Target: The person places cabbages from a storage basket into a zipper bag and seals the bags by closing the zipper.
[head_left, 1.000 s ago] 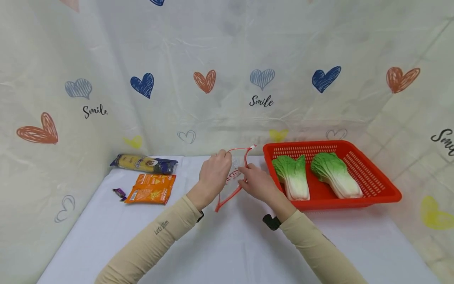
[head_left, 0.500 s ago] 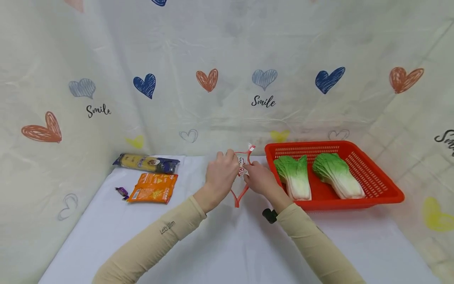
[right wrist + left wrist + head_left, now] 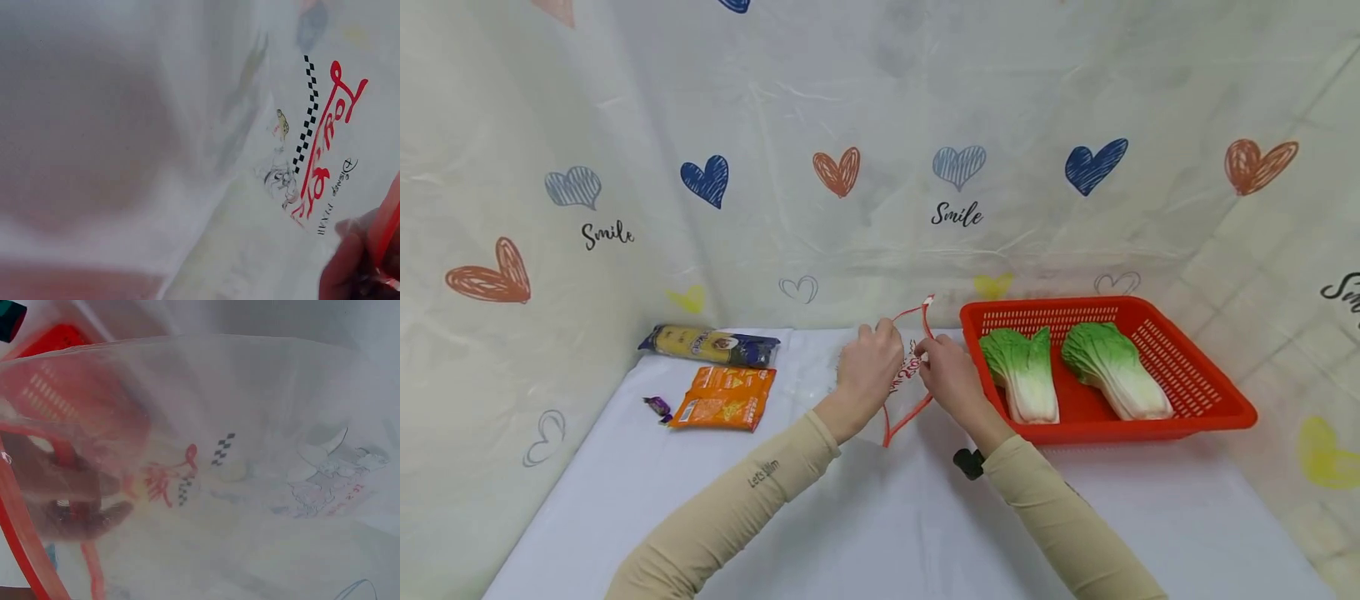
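Note:
Between both hands is a clear plastic zip bag [image 3: 907,373] with a red-edged mouth spread into a narrow diamond. My left hand [image 3: 871,365] grips the left side of that mouth, fingers curled over it. Opposite it, my right hand [image 3: 950,375] pinches the red edge on the right side. The left wrist view looks through the film of the bag [image 3: 250,425], with the right hand's fingers [image 3: 94,519] showing blurred behind it. In the right wrist view, red script and a black checkered strip are printed on the bag [image 3: 312,137].
A red plastic basket [image 3: 1213,390] holding two Chinese cabbages [image 3: 1030,387] stands at the right. On the left of the white-covered table [image 3: 880,533] lie a long yellow-and-blue packet [image 3: 711,346], an orange snack bag [image 3: 722,400] and a small purple wrapped candy [image 3: 658,407].
The hands came closer together and the mouth narrowed half a second ago. Now they are slightly farther apart again and the mouth is wider. The things on the table stayed put.

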Action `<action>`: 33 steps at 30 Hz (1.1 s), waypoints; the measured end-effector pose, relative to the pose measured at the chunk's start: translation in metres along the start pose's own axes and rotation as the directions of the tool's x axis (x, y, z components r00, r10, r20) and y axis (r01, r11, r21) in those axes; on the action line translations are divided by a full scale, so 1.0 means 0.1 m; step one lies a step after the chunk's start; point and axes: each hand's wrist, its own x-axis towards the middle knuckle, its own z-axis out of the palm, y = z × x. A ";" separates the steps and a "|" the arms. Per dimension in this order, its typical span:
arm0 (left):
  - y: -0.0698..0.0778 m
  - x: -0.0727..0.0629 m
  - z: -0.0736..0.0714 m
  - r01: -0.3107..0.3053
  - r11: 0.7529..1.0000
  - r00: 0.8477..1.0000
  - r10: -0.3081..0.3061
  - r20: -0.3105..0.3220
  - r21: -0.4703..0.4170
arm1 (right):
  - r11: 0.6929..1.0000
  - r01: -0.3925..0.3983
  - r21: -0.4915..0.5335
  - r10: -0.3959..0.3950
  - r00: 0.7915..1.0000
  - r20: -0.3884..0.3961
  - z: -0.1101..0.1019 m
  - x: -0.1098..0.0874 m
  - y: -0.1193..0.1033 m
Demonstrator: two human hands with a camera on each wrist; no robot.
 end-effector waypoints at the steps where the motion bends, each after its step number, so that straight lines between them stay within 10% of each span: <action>1: -0.03 0.01 0.00 0.012 1.000 1.000 -0.012 -0.010 -0.007 | 1.000 -0.001 -0.004 0.001 1.000 0.003 0.00 0.00 0.01; 7: -0.24 0.09 -0.04 0.051 0.986 0.999 -0.048 0.018 -0.158 | 0.998 -0.029 0.053 0.027 0.999 0.033 -0.07 0.02 0.10; 14: -0.37 0.12 -0.09 0.121 0.913 0.942 0.018 0.336 -0.389 | 0.953 -0.049 0.300 0.006 0.990 0.144 -0.17 0.10 0.14; 22: -0.46 0.14 -0.04 0.166 0.887 0.945 -0.018 0.328 -0.431 | 1.000 -0.021 0.000 0.021 0.972 0.233 -0.18 0.09 0.18; 28: -0.57 0.18 0.02 0.234 0.748 0.925 0.025 0.378 -0.621 | 0.995 -0.041 0.095 0.007 0.944 0.329 -0.25 0.12 0.23; 33: -0.63 0.18 0.09 0.334 0.580 0.887 0.074 0.456 -0.743 | 0.906 -0.153 0.395 -0.088 0.845 0.528 -0.43 0.14 0.41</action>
